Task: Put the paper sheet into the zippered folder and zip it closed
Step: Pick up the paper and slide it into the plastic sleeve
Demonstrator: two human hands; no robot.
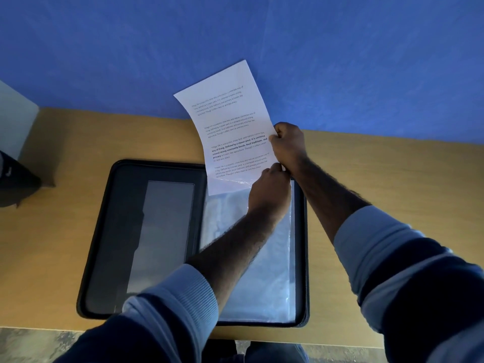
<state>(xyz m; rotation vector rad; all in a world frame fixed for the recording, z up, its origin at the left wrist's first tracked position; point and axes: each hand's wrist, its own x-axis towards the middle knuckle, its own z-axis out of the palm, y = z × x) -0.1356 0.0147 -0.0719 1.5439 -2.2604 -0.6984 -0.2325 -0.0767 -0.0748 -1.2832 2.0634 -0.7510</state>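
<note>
A black zippered folder [104, 231] lies open flat on the wooden table, with a dark pocket panel on its left half and clear plastic sleeves [267, 271] on its right half. A white printed paper sheet [230, 127] stands tilted above the folder's far edge, and its bottom edge sits inside the top of a plastic sleeve. My right hand [288, 145] pinches the sheet's right edge. My left hand [269, 195] grips the top edge of the plastic sleeve just below the right hand.
The wooden table [392, 192] runs up to a blue wall [340, 61]. A dark object [15, 176] and a pale box [15, 121] sit at the far left. The table's front edge lies just below the folder.
</note>
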